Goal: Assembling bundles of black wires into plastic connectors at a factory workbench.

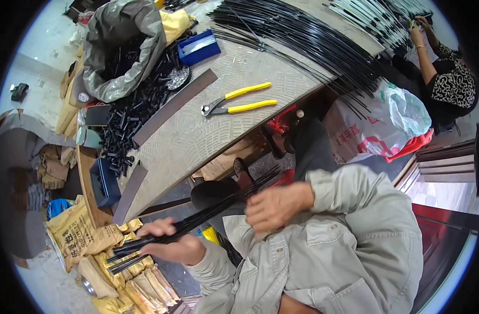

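Observation:
A bundle of thin black rods slants across my lap, its near-left ends spread into a loose fan. My left hand is closed around the bundle close to those ends, thumb and fingers on opposite sides. Just below the bundle's upper right part is my right hand, its fingers curled in. Its fingertips are turned away, so what they hold, if anything, is hidden. On the table in front of me lie end cutters with yellow handles, their jaws pointing left.
On the table are a grey sack of black parts, a heap of small black tubes, a blue box and many long black rods. A plastic bag is at the right. Another person works at the far right.

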Demonstrator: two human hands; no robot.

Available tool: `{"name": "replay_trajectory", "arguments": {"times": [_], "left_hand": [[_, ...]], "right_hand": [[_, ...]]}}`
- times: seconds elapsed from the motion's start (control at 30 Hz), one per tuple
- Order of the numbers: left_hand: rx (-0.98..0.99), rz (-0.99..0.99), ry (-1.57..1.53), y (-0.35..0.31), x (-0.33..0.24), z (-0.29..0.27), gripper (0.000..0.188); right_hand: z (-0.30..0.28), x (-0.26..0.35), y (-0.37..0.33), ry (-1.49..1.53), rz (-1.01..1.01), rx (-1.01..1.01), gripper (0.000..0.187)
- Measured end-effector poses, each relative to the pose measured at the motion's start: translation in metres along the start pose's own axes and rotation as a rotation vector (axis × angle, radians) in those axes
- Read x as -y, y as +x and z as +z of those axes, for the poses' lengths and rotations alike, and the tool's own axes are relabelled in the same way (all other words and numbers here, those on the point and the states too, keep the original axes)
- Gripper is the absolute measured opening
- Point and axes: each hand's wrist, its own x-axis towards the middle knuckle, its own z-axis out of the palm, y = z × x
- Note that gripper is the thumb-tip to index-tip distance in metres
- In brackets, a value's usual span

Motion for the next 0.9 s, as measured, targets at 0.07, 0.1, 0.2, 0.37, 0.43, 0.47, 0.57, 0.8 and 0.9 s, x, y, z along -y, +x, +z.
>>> {"name": "replay_trajectory", "arguments": {"times": [0.07, 0.1, 0.2, 0.37, 0.43, 0.47, 0.57, 0.8, 0.9], "left_hand": [[-0.148, -0.037, -0.088, 0.016, -0.009, -0.003, 0.041], [-0.155, -0.083, -0.186, 0.022, -0.009, -0.011, 0.041], [-0.096, -0.191, -0.150, 0.021, 0.017, -0.058, 0.043], [0.075, -1.098, -0.293, -0.055, 0.086, -0.043, 0.050], [0.364, -1.300, 0.077, -0.090, 0.098, -0.042, 0.046], [0.412, -1.252, 0.271, -0.102, 0.089, -0.026, 0.047], [0.590, -0.704, 0.195, -0.078, 0.067, 0.007, 0.057], [0.659, -0.456, 0.397, -0.048, 0.029, 0.033, 0.030], [0.636, -0.313, 0.443, -0.048, 0.020, 0.029, 0.023]], "right_hand": [[0.019, 0.022, -0.014, 0.237, 0.250, 0.123, 0.021], [0.023, 0.026, -0.017, 0.668, 0.602, -0.073, 0.032], [-0.012, 0.026, -0.010, 1.333, 0.805, -0.789, 0.090], [-0.073, 0.014, -0.005, 0.972, 0.324, -1.158, 0.032], [-0.066, 0.001, -0.008, 1.054, 0.577, -1.125, 0.020], [-0.055, -0.005, -0.011, 0.911, 0.745, -1.011, 0.015], [-0.001, -0.017, -0.022, 0.685, 0.890, -0.672, 0.008], [0.055, -0.002, -0.018, 1.077, 1.078, -0.507, 0.023], [0.023, 0.004, 0.007, 1.143, 0.927, -0.661, 0.049]]}}
